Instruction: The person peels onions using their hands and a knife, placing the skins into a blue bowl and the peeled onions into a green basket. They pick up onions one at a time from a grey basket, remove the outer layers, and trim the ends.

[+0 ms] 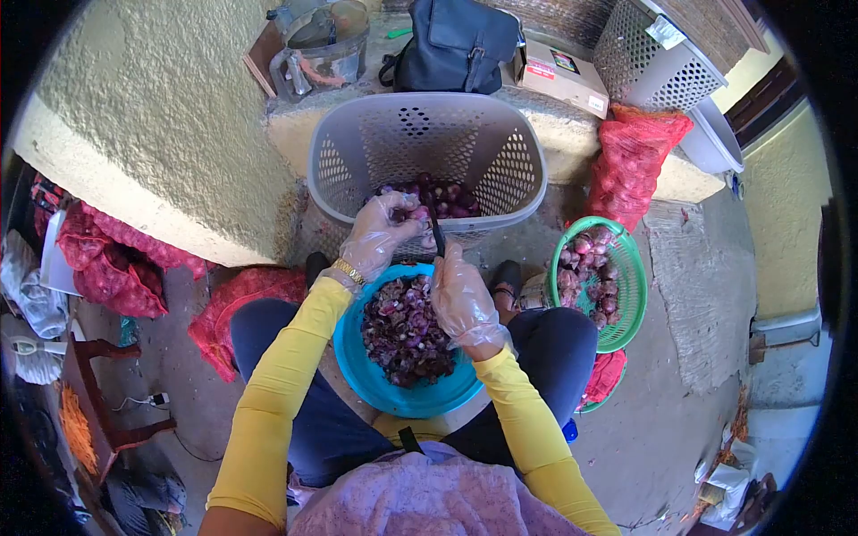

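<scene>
My left hand [379, 234], in a clear plastic glove, pinches a purple onion [418, 213] over the near rim of a grey perforated basket [427, 116]. My right hand [460, 290], gloved too, is closed round the handle of a dark knife [434, 214], whose blade points up beside the onion. More onions [458, 201] lie in the bottom of the grey basket. Below my hands a blue basin [357, 366] holds a heap of purple onion skins and pieces [407, 330].
A green basket [636, 295] with onions stands at the right. Red mesh sacks [626, 161] lie at the right and left [241, 313]. Behind are a black bag [456, 49], a cardboard box [563, 76] and a bucket [331, 45]. A wooden stool [98, 384] is at the left.
</scene>
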Available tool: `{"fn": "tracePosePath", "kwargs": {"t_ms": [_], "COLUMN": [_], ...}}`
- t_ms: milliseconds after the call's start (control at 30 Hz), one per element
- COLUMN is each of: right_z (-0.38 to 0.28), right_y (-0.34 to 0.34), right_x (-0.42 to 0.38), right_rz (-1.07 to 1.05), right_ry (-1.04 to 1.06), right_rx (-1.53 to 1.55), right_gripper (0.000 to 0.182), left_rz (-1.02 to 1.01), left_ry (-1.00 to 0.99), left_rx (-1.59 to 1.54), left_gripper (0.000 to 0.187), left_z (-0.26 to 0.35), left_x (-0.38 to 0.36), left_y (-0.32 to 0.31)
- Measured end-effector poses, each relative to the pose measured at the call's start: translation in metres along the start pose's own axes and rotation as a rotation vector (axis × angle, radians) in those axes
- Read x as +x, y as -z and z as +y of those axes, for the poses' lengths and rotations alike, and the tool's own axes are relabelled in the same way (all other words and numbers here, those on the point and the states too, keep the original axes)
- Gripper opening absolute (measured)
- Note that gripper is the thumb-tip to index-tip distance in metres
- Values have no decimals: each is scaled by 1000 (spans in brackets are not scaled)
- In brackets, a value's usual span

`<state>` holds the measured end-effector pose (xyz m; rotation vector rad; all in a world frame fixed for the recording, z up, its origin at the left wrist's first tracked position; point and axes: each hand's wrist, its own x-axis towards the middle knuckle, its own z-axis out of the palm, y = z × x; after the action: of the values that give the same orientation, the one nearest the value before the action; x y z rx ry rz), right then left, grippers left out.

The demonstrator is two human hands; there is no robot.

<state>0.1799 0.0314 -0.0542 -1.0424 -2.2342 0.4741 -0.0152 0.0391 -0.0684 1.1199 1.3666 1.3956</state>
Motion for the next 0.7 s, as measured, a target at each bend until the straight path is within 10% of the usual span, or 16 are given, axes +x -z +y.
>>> {"fn": "tracePosePath", "kwargs": {"t_ms": [700], "right_z": [-15], "right_y": [-10], "right_x": [23], "right_rz": [-268], "right_ry": [-275], "right_rx": [-12], "right_gripper": [27], "left_rz": [11], "left_ry": [-78], "left_rx": [145], "left_gripper": [24], "left_z": [7], "left_x": [-2], "left_y": [-2]}}
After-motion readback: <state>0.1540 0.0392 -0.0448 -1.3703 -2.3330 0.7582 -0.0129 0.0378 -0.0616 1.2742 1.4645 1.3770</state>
